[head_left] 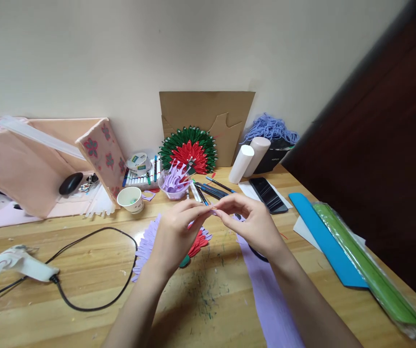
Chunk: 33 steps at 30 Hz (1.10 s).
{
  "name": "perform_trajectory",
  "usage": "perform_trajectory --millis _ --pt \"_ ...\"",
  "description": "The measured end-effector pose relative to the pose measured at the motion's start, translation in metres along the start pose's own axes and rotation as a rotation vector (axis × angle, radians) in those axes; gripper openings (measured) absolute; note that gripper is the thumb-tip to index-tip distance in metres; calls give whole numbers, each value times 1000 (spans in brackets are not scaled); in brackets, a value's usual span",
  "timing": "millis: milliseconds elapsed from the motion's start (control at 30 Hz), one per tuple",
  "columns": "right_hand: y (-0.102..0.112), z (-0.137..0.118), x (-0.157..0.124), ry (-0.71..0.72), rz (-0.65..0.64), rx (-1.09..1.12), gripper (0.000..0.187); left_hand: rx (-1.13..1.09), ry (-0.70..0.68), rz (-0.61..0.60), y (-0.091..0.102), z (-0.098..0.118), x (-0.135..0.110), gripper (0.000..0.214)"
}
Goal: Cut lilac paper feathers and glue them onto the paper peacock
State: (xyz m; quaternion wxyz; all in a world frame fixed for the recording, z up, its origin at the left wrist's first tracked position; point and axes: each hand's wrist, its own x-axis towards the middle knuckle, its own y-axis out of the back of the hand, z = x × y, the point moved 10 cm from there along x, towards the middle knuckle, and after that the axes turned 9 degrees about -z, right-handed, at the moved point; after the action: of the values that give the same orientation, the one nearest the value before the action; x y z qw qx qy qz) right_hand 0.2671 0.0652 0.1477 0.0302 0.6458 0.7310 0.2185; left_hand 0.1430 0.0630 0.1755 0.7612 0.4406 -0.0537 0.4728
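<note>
My left hand and my right hand meet over the middle of the table, fingertips pinched together. Between them shows a tiny bit of a small purple paper piece, mostly hidden by the fingers. Below my left hand lies a layered paper fan with purple fringe and red petals, partly covered by the hand. A long purple crepe paper strip runs under my right forearm toward the front edge. Beneath my right wrist, part of a dark round thing shows.
A glue gun with a looping black cord lies left. Behind stand a paper cup, a bowl of purple pieces, markers, and a green-and-red fan against cardboard. Right are a phone and wrapped green paper.
</note>
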Motion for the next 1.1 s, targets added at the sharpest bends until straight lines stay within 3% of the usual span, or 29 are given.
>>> perform_trajectory --millis 567,867,1100 --pt "5 -33 -5 224 -27 -260 8 135 -103 -50 -6 11 1 14" --pt "3 -28 -6 164 11 -268 7 200 -86 19 -7 17 1 5" --pt "21 -25 -6 138 69 -295 6 172 -55 81 2 12 1 5"
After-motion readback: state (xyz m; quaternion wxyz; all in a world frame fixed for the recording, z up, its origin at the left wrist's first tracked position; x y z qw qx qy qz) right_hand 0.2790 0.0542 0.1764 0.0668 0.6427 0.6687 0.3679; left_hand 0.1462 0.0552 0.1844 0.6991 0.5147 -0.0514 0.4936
